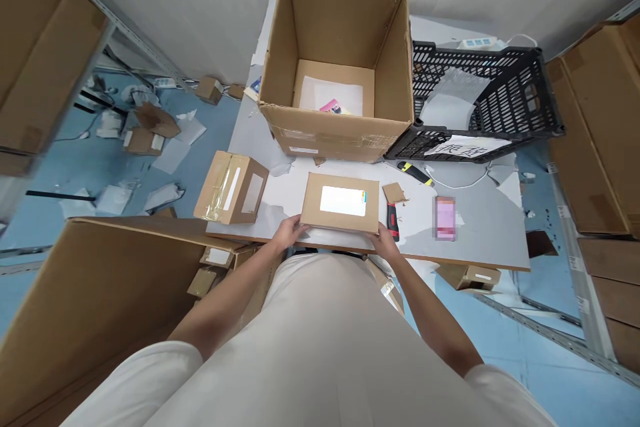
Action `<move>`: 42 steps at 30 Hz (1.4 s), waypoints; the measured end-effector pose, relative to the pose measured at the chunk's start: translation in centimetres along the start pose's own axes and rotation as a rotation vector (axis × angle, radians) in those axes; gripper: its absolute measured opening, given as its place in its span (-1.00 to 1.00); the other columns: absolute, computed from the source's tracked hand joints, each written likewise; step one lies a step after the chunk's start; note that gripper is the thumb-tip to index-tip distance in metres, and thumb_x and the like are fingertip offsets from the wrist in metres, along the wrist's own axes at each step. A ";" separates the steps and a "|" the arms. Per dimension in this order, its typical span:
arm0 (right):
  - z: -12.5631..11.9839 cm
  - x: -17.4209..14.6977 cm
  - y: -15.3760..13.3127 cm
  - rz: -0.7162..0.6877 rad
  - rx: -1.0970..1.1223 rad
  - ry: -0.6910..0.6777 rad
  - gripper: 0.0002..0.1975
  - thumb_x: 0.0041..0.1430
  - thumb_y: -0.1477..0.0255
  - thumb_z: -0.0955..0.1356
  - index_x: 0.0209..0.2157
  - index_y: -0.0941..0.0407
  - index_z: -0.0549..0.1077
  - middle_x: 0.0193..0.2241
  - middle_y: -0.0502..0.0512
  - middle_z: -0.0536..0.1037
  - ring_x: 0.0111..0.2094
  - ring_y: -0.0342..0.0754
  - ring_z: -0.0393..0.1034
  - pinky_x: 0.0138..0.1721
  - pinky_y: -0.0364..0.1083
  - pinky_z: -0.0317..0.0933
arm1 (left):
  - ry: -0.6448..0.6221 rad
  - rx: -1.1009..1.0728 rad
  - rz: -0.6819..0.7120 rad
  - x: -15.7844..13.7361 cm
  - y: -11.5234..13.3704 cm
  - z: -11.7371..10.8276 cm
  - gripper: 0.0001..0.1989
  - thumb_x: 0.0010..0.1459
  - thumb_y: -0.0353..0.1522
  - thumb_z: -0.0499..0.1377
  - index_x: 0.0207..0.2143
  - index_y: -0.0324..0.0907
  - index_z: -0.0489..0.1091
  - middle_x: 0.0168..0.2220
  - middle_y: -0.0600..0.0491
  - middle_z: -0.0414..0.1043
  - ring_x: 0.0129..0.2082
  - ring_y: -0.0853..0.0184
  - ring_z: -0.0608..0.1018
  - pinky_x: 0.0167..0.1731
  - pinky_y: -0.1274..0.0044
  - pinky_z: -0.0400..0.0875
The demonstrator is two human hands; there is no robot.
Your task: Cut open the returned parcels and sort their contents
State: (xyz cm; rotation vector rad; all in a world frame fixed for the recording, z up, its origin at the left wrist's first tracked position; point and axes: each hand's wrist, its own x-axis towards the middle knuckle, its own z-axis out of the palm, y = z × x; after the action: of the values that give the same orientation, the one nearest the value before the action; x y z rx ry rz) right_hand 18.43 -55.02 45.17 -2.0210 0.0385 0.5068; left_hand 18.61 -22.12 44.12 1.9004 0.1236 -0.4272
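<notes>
A small closed cardboard box (313, 207) with a white label (340, 200) on top is at the front edge of the table. My left hand (289, 232) grips its near left corner, and my right hand (384, 242) grips the near right corner; the fingertips are partly hidden by the box. Just right of it lie a red and black cutter (393, 220) and a torn cardboard scrap (394, 193). A taped cardboard box (217, 188) stands on the table to the left of my left hand.
Behind stands a large open carton (345, 137) with paper and a pink item inside. Beside it is a black plastic crate (530, 100). A yellow and black cutter (415, 173) and a blurred pink object (445, 219) lie on the right. A big carton (125, 300) stands at lower left.
</notes>
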 end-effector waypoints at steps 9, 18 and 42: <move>-4.1 3.0 -6.3 -0.035 -0.513 0.080 -0.50 0.34 0.20 0.00 -0.36 0.13 0.43 -0.33 0.21 0.50 -0.22 0.03 0.38 -0.13 -0.05 0.18 | 0.211 0.449 0.025 1.3 6.9 -1.9 -0.54 0.19 -0.04 -0.05 -0.46 -0.19 0.42 -0.52 0.04 0.42 -0.49 0.35 0.40 -0.41 0.53 0.26; -3.8 7.6 -7.1 0.136 -0.434 0.132 -0.35 0.29 0.01 0.01 -0.37 0.18 0.48 -0.35 0.33 0.56 -0.19 0.11 0.43 -0.13 -0.03 0.19 | 0.330 0.460 -0.083 4.9 8.0 -1.8 -0.50 0.18 -0.02 -0.04 -0.57 -0.18 0.39 -0.56 0.03 0.41 -0.50 0.33 0.38 -0.44 0.53 0.18; -6.5 -0.5 0.7 0.457 -0.350 0.092 -0.62 0.11 0.35 0.24 -0.01 0.11 0.26 -0.28 0.19 0.51 -0.31 0.05 0.48 -0.22 0.06 0.33 | 0.302 0.591 0.409 0.5 7.4 1.0 -0.51 0.15 -0.14 0.13 0.06 -0.20 0.28 0.15 -0.21 0.22 0.20 0.04 0.23 0.17 0.21 0.11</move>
State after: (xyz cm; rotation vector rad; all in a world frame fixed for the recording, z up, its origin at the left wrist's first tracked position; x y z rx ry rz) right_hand 19.97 -60.99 47.42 -2.3871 0.5088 0.7454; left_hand 20.96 -25.80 50.21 2.4892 -0.2165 0.1252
